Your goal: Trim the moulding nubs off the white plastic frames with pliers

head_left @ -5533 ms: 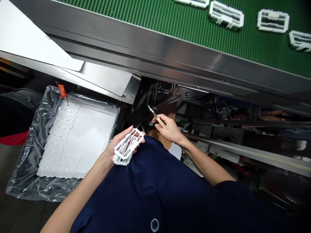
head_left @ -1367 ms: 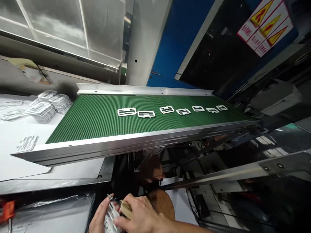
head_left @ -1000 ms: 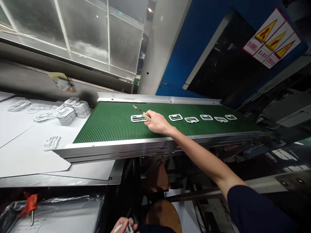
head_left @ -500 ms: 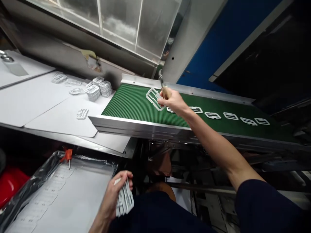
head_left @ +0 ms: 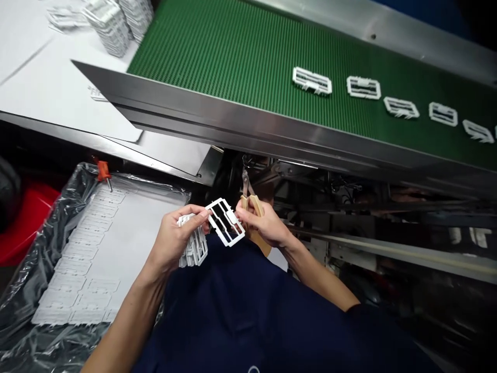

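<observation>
My left hand [head_left: 174,233] grips a stack of white moulded plastic frames [head_left: 193,244] against its palm, and its fingertips reach a single white frame [head_left: 225,221]. That single frame lies between my hands, with its far end against the fingers of my right hand [head_left: 264,220]. The right hand is also closed around tan-handled cutters [head_left: 252,203], whose metal jaws point up and away from the frame. Further off, several similar frames [head_left: 312,81] lie in a row on a green conveyor belt [head_left: 240,62], beyond my hands.
A stainless conveyor side rail [head_left: 240,129] runs across the view above my hands. Stacked frames [head_left: 108,26] stand on a white board [head_left: 58,88] at upper left. A plastic-wrapped tray of white moulded sheets [head_left: 77,269] lies at lower left, and machinery sits under the conveyor.
My right arm has come back from over the belt to my body, bringing a white frame. Both hands now meet at that frame, and the view has tipped down from the conveyor.
</observation>
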Motion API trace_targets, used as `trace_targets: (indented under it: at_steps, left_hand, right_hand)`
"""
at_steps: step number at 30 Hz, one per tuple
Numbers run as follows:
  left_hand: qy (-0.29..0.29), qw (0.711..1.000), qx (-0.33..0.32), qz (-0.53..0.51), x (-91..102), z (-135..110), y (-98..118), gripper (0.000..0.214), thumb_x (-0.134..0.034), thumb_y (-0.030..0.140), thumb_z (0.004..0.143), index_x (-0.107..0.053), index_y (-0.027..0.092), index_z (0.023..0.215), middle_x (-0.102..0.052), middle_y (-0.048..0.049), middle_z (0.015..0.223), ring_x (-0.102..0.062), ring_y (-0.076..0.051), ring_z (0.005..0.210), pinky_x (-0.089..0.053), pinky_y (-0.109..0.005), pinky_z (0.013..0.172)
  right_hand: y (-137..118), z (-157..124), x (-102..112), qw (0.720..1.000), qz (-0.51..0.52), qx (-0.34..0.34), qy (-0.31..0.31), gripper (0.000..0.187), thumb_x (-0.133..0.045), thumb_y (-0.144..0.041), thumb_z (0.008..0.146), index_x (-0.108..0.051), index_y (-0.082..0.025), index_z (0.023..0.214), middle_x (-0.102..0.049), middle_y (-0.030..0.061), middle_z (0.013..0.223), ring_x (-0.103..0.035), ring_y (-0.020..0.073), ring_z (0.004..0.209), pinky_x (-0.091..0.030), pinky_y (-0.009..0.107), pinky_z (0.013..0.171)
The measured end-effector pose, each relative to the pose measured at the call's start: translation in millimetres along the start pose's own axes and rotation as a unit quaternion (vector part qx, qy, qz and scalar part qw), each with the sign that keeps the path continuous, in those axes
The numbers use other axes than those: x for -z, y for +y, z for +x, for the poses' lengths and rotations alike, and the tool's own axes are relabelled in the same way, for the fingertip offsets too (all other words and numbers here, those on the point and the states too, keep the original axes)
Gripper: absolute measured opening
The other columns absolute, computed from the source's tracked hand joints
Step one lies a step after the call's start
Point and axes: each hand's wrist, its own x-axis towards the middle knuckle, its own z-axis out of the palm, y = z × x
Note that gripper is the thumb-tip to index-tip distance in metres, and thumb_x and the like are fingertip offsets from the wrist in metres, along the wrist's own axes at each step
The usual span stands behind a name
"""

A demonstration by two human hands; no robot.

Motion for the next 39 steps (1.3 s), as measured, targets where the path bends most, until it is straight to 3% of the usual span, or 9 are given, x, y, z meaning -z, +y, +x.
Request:
trace_targets:
  at_steps: [5,13,17,25,34,37,39]
  left_hand:
    - [0.007,0.999,0.035,-0.003,-1.1,1.3,-6.5,0.024,-0.078,0.031,0.069,-0.065,0.014,0.078,-0.061,-0.0012,0.060,-0.058,-0.013,0.054,-0.048,-0.021,0.052]
    - [0.019,0.997,0.069,-0.010,-4.0,0.7,-9.7,0.024,-0.078,0.030,0.067,-0.065,0.013,0.077,-0.061,-0.0013,0.060,-0.057,-0.012,0.053,-0.048,-0.020,0.051]
    - [-0.005,0.998,0.068,0.011,0.4,2.9,-13.6,0.024,-0.076,0.033,0.070,-0.065,0.013,0.078,-0.061,-0.0023,0.062,-0.058,-0.013,0.056,-0.049,-0.020,0.052]
    - [-0.062,0.988,0.064,0.128,7.1,15.9,10.8,0.033,-0.077,0.042,0.067,-0.068,0.015,0.084,-0.058,-0.0009,0.061,-0.054,-0.013,0.053,-0.045,-0.020,0.046]
    - [-0.143,0.954,0.003,0.265,8.5,27.0,17.8,0.027,-0.070,0.043,0.072,-0.063,0.017,0.069,-0.057,-0.0015,0.061,-0.051,-0.015,0.059,-0.043,-0.023,0.054]
    - [-0.144,0.941,-0.079,0.295,10.2,28.3,12.8,0.025,-0.065,0.042,0.077,-0.064,0.018,0.069,-0.060,-0.0036,0.068,-0.053,-0.018,0.066,-0.044,-0.027,0.063]
    - [-0.144,0.933,-0.139,0.298,11.1,27.5,9.3,0.023,-0.063,0.039,0.078,-0.064,0.018,0.068,-0.064,-0.0066,0.083,-0.057,-0.021,0.079,-0.045,-0.030,0.076]
  right_hand:
    - [5.7,2.6,12.2,1.000,0.003,0.020,0.022,0.031,-0.069,-0.039,0.076,-0.051,-0.015,0.083,-0.064,0.0033,0.076,-0.062,0.0134,0.067,-0.049,0.024,0.060]
    - [14.5,6.2,5.7,1.000,-0.009,0.009,0.024,0.031,-0.072,-0.037,0.070,-0.052,-0.015,0.080,-0.054,-0.0024,0.068,-0.051,0.0093,0.060,-0.043,0.023,0.056]
    - [15.8,5.6,4.5,0.997,-0.063,0.024,0.035,0.033,-0.075,-0.034,0.065,-0.053,-0.014,0.082,-0.052,-0.0031,0.072,-0.048,0.0087,0.063,-0.041,0.023,0.061]
    - [17.3,4.2,4.9,0.993,-0.116,0.025,0.020,0.027,-0.070,-0.030,0.068,-0.053,-0.015,0.083,-0.052,-0.0031,0.073,-0.047,0.0090,0.064,-0.040,0.023,0.062]
    - [19.9,0.1,3.4,0.992,-0.121,0.030,-0.002,0.021,-0.067,-0.026,0.072,-0.052,-0.016,0.082,-0.050,-0.0042,0.071,-0.045,0.0082,0.062,-0.039,0.022,0.060]
    - [24.3,-0.2,4.0,0.994,-0.108,0.023,-0.014,0.024,-0.069,-0.029,0.072,-0.052,-0.016,0.082,-0.049,-0.0040,0.071,-0.045,0.0083,0.061,-0.039,0.022,0.060]
    - [32.0,0.4,4.1,0.996,-0.076,0.020,-0.041,0.028,-0.072,-0.032,0.071,-0.052,-0.017,0.083,-0.049,-0.0037,0.072,-0.046,0.0087,0.063,-0.040,0.022,0.062]
